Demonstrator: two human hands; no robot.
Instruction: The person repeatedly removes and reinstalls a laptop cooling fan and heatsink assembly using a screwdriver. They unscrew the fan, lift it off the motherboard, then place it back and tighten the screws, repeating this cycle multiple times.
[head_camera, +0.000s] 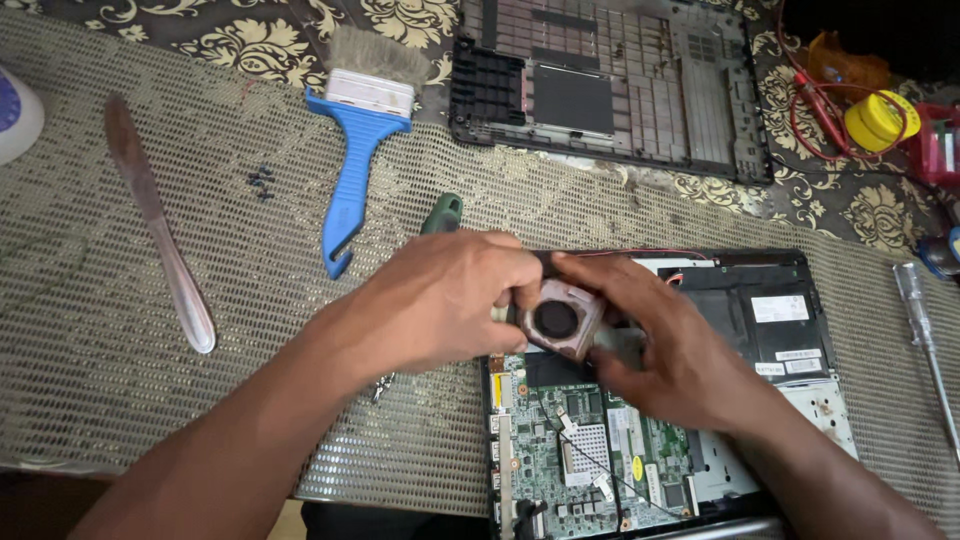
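An opened laptop base (760, 330) lies in front of me with its green circuit board (590, 450) bare. Over its upper left corner I hold a round cooling fan (560, 320) in a copper-coloured housing with both hands. My left hand (440, 300) grips the fan's left edge, fingers curled. My right hand (650, 340) holds its right side from above and below. The fan sits tilted, slightly above the board.
A blue-handled brush (357, 150) lies at the back. A metal knife (160, 230) rests to the left, with small black screws (260, 180) near it. A green-handled tool (441, 213) peeks from behind my left hand. The laptop's removed cover (610, 90) lies farther back. A screwdriver (925, 340) is at right.
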